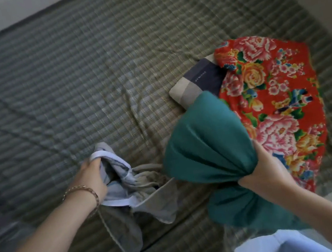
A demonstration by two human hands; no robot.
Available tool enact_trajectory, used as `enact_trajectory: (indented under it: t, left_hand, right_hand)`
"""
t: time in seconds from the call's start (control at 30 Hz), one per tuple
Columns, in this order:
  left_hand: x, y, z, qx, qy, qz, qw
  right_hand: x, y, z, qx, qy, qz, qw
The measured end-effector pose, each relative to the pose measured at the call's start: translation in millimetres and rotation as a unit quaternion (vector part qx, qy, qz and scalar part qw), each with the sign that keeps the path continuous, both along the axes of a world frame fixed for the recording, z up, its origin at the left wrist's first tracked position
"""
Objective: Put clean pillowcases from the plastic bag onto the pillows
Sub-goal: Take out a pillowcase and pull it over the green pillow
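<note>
While the left hand [91, 175] grips a grey pillowcase [123, 190] and the right hand [265, 171] clutches the teal pillow [205, 141], casing seems midway.

Both arms were bare, only thing worn was a thin gold chain bracelet [83, 187] behind the left hand [91, 175].

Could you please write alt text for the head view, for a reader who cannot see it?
The left hand grips a crumpled grey pillowcase over a plaid bed, while the right hand grips the gathered end of a teal pillow. A red floral cloth partly covers a grey pillow beside it.
</note>
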State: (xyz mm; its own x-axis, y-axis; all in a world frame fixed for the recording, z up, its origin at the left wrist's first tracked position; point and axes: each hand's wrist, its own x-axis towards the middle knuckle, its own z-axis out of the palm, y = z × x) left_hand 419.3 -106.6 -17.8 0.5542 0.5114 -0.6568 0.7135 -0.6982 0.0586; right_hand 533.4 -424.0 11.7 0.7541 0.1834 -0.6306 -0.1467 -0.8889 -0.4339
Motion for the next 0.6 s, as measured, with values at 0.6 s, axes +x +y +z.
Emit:
enact_trajectory:
  t: [0.6]
  left_hand:
    - [-147.7, 57.7, 62.5, -0.062, 0.018, -0.257, 0.964]
  right_hand:
    - [-139.3, 126.5, 60.8, 0.209, 0.148, 0.131, 0.958]
